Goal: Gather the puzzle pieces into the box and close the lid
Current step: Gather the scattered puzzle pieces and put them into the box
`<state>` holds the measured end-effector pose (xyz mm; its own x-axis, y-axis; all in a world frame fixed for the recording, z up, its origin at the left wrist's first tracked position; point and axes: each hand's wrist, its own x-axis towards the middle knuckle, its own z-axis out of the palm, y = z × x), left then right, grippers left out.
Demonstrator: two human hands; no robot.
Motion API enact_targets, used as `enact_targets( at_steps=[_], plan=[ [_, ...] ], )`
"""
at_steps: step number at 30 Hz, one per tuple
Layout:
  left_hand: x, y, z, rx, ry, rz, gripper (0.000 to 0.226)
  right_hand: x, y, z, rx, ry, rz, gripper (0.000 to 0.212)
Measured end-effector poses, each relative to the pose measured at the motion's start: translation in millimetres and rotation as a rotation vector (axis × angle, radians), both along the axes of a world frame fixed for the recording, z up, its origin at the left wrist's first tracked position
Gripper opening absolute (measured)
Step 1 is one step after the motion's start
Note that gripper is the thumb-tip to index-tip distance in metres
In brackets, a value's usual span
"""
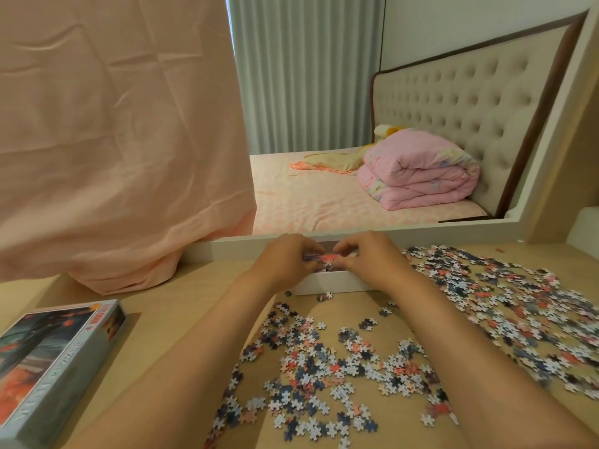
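A white open box (330, 283) sits at the back of the wooden table, against a mirror. My left hand (285, 260) and my right hand (369, 260) are cupped together over it, holding a clump of puzzle pieces (324, 259) between the fingers. Many loose pieces (324, 367) in white, blue and pink lie scattered in front of the box and in a wide spread (505, 303) to its right. The printed lid (55, 361) lies at the near left of the table, picture side up.
A large mirror (356, 124) stands behind the box, showing a bed with a folded pink quilt. A peach cloth (113, 140) hangs over the mirror's left part and drapes onto the table. The wooden table (181, 306) shows bare between lid and pieces.
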<state>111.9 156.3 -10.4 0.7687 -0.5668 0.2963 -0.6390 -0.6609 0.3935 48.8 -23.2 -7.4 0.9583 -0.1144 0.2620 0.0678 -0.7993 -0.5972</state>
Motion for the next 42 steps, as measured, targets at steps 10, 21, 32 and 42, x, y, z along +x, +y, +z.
enact_targets(
  at_steps=[10,21,32,42],
  plan=[
    [-8,10,1,0.143,0.018,0.011,0.046,-6,13,5,-0.154,0.072,0.072,0.021],
    [-34,53,-22,-0.04,0.049,0.195,0.03,-44,46,20,-0.298,0.102,0.232,0.024],
    [-65,75,-28,0.234,0.16,-0.07,0.038,-65,58,-1,-0.411,0.292,0.295,0.027],
    [-96,107,-23,0.45,0.381,-0.019,0.084,-83,78,-7,-0.45,0.416,0.358,0.065]
  ],
)
